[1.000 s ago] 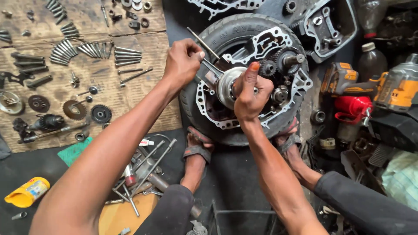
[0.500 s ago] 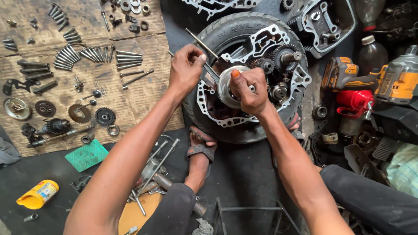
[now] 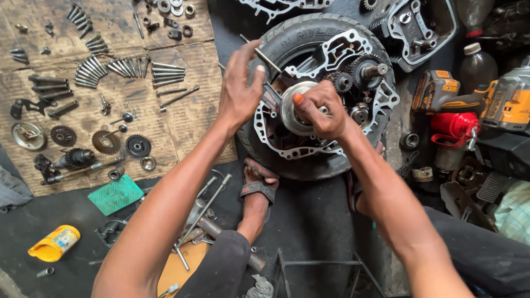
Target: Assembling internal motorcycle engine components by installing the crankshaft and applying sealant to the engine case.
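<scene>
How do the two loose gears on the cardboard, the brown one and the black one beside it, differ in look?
The brown gear looks rusty and dull, while the black gear is dark and cleaner. The brown gear seems slightly bigger, with a plain face around a small centre hole; the black gear shows several holes around its centre. The brown gear lies left of the black gear. Both lie flat on the cardboard, apart from the hands.

Drum (image 3: 293, 113) partly behind right hand (image 3: 323, 110)

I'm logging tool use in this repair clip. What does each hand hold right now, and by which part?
The right hand grips the round silver drum by its rim. The left hand touches a thin metal rod near its lower end; a firm grip cannot be told.
</scene>
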